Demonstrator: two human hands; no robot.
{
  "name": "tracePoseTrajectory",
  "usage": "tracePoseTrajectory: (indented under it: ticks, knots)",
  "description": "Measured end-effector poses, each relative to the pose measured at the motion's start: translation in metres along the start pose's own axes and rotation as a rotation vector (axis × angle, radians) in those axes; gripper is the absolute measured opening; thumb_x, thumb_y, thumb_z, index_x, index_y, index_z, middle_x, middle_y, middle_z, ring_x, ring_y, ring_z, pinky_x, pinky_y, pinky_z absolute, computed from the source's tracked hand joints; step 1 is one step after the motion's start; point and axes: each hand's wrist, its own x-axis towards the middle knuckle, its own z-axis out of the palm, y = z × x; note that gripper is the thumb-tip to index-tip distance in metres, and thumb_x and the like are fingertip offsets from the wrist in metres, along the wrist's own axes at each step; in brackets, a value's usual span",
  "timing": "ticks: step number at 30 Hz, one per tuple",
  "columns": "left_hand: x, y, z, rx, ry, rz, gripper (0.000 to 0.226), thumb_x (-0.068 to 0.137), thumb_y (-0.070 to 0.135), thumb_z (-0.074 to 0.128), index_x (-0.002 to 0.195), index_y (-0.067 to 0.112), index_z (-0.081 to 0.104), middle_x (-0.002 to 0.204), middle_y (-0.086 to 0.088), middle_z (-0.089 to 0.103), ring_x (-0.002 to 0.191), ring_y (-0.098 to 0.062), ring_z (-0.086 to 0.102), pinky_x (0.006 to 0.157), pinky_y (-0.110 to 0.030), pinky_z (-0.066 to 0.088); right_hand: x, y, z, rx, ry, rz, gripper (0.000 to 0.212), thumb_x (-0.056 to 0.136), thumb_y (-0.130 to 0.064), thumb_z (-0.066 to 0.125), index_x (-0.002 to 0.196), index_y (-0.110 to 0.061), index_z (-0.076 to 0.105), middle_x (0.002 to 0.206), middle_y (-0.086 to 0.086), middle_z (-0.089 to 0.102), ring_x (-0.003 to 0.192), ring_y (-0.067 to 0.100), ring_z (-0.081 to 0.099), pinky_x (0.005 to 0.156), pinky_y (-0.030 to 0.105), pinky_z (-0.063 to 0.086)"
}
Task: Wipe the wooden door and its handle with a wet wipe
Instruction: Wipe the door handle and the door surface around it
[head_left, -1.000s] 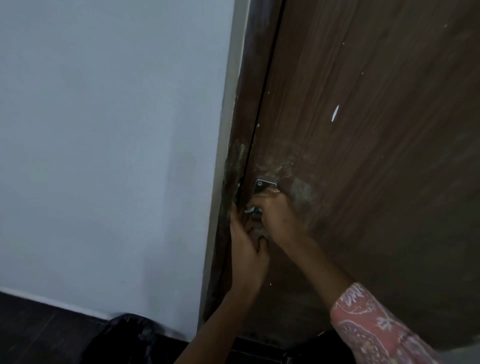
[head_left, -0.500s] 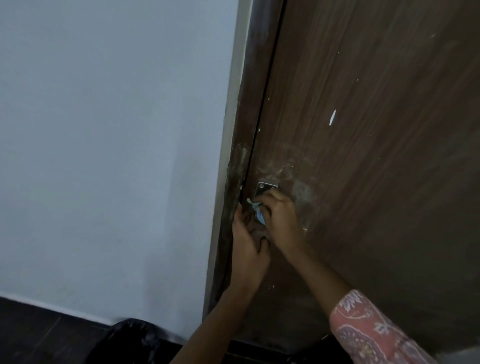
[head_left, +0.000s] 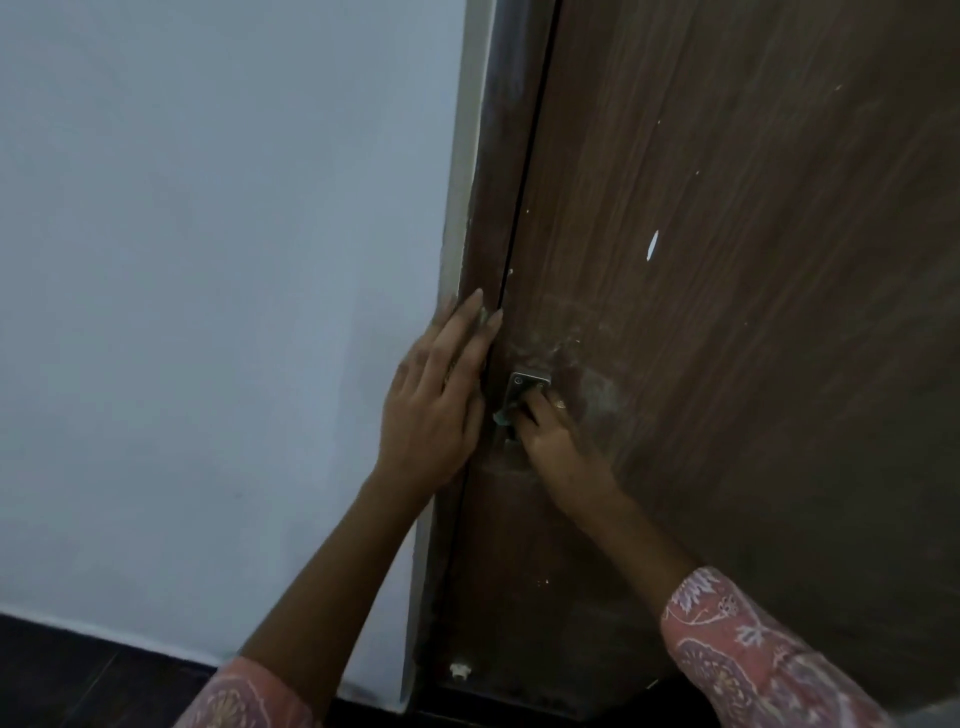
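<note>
Handle (head_left: 527, 387) wiping is judged under way, the wet wipe (head_left: 503, 415) pinched by right fingers (head_left: 535, 410), left fingers (head_left: 462, 332) spread flat beside; door next.

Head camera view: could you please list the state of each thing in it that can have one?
Wooden door: shut against the frame, smudged pale around the handle, white fleck higher up.
Door handle: partly covered by the right hand.
Wet wipe: bunched, pressed on the handle.
Right hand: closed on the wet wipe.
Left hand: open, flat on the door frame.
</note>
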Motion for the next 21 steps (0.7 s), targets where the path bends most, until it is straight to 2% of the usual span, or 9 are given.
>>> tracePoseTrajectory:
  ticks: [2,3,5,7,10,12,17,19,21]
  knots:
    - [0.015,-0.010,-0.003,0.119,0.051,0.066,0.070,0.088,0.006,0.054,0.147,0.019,0.017,0.156,0.006,0.007,0.144,-0.014,0.005,0.118,-0.033,0.016,0.001,0.005,-0.004,-0.142,0.081,-0.159,0.024,0.071,0.000,0.068,0.095,0.000,0.068,0.100,0.015,0.064,0.099,0.028,0.050,0.065,0.031,0.058]
    - [0.025,-0.013,-0.005,0.138,0.068,0.035,0.070,0.090,0.009,0.052,0.147,0.020,0.013,0.157,0.007,0.003,0.144,-0.014,0.002,0.118,-0.036,0.015,0.003,0.009,-0.008,-0.186,0.133,-0.181,0.023,0.075,-0.001,0.058,0.095,-0.001,0.068,0.098,0.014,0.065,0.097,0.025,0.046,0.064,0.030,0.056]
    - [0.037,-0.020,-0.006,0.163,0.103,-0.031,0.064,0.093,0.016,0.050,0.146,0.012,0.015,0.154,-0.004,0.011,0.144,-0.012,-0.003,0.118,-0.038,0.014,0.010,0.005,-0.016,-0.210,0.222,-0.184,0.033,0.078,-0.004,0.043,0.098,0.000,0.069,0.100,0.014,0.066,0.097,0.026,0.048,0.068,0.030,0.054]
    - [0.045,-0.027,-0.004,0.200,0.124,-0.080,0.061,0.094,0.020,0.048,0.144,0.004,0.015,0.149,-0.014,0.018,0.143,-0.011,-0.006,0.118,-0.036,0.010,0.013,0.002,-0.013,-0.279,0.211,-0.228,0.032,0.076,-0.003,0.044,0.094,0.001,0.070,0.099,0.013,0.068,0.094,0.031,0.056,0.065,0.030,0.056]
    - [0.046,-0.036,0.004,0.274,0.135,-0.064,0.059,0.096,0.020,0.040,0.143,0.003,0.010,0.148,-0.016,0.020,0.142,-0.013,-0.007,0.118,-0.034,0.006,0.007,0.007,0.003,-0.369,0.091,-0.301,0.022,0.072,-0.003,0.053,0.081,-0.001,0.073,0.094,0.010,0.068,0.093,0.028,0.044,0.050,0.025,0.055]
    - [0.045,-0.038,0.006,0.291,0.146,-0.043,0.057,0.096,0.020,0.037,0.142,0.003,0.009,0.147,-0.017,0.022,0.143,-0.014,-0.006,0.118,-0.035,0.007,0.003,0.016,0.001,-0.377,0.059,-0.299,0.029,0.074,-0.008,0.044,0.077,-0.003,0.072,0.090,0.006,0.068,0.092,0.023,0.039,0.045,0.022,0.052]
    - [0.044,-0.040,0.010,0.307,0.205,0.003,0.057,0.096,0.020,0.036,0.144,0.006,0.009,0.149,-0.015,0.026,0.143,-0.016,-0.002,0.118,-0.035,0.010,0.008,0.012,-0.017,-0.353,0.211,-0.267,0.040,0.074,-0.005,0.034,0.087,0.001,0.071,0.096,0.007,0.060,0.089,0.021,0.040,0.045,0.021,0.048]
    - [0.044,-0.039,0.010,0.308,0.209,-0.008,0.057,0.096,0.020,0.035,0.144,0.005,0.010,0.149,-0.015,0.025,0.143,-0.015,-0.003,0.118,-0.035,0.009,0.011,0.006,-0.010,-0.330,0.265,-0.243,0.039,0.076,-0.004,0.036,0.092,0.002,0.071,0.100,0.010,0.063,0.092,0.023,0.041,0.051,0.023,0.051]
    - [0.044,-0.039,0.010,0.303,0.216,-0.018,0.055,0.095,0.019,0.038,0.143,0.000,0.017,0.145,-0.018,0.028,0.143,-0.014,-0.003,0.118,-0.034,0.009,0.010,0.005,0.002,-0.345,0.220,-0.262,0.038,0.077,-0.007,0.036,0.092,0.000,0.071,0.099,0.010,0.067,0.096,0.024,0.041,0.057,0.024,0.054]
